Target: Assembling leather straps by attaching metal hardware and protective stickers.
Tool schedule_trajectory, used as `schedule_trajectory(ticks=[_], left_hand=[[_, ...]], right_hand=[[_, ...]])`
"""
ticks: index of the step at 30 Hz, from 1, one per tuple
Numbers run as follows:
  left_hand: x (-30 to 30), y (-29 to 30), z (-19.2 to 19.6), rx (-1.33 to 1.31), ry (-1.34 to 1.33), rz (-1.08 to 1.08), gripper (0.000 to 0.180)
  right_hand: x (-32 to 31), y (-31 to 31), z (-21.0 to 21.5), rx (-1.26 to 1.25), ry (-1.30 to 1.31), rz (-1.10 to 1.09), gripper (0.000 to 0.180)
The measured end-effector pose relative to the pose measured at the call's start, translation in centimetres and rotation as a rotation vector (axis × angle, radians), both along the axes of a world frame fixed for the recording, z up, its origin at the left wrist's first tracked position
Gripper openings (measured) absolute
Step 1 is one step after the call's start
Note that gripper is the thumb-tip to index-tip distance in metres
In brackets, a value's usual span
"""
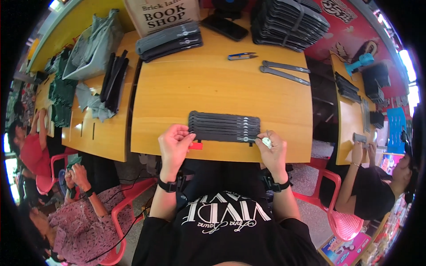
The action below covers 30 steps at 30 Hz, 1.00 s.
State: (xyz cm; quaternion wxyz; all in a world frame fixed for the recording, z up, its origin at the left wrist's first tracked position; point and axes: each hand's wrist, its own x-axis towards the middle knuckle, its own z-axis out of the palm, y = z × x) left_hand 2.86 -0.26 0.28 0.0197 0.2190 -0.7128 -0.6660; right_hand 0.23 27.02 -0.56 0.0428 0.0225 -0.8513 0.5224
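A row of several dark grey straps point(224, 126) with small metal snaps lies side by side near the front edge of the yellow wooden table point(213, 84). My left hand point(175, 144) pinches the left end of the nearest strap, just above a small red piece point(195, 146) on the table edge. My right hand point(271, 148) grips the right end of that strap, and a small white round object point(266, 142) sits at its fingertips.
Blue thread snips point(242, 56) and two loose grey straps point(284, 71) lie further back. Strap stacks point(168, 41) point(288, 22), a dark phone point(225, 27) and a printed sign point(162, 14) line the far edge. People sit at neighbouring tables left and right.
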Motion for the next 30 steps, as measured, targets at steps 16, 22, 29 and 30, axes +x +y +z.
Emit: schedule_trajectory(ticks=[16, 22, 29, 30], left_hand=[[-0.14, -0.16, 0.00, -0.033, -0.013, -0.006, 0.019], [-0.22, -0.07, 0.07, -0.015, -0.007, 0.009, 0.019], [-0.22, -0.05, 0.09, -0.027, 0.017, -0.003, 0.021], [-0.22, 0.03, 0.18, -0.039, 0.020, 0.004, 0.024]], right_hand=[[-0.15, 0.02, 0.02, -0.023, -0.014, -0.025, 0.014], [-0.23, -0.37, -0.01, -0.033, 0.020, -0.068, 0.011], [-0.37, -0.39, 0.48, -0.050, 0.012, -0.084, 0.012], [-0.34, -0.31, 0.39, -0.051, -0.008, -0.085, 0.012]])
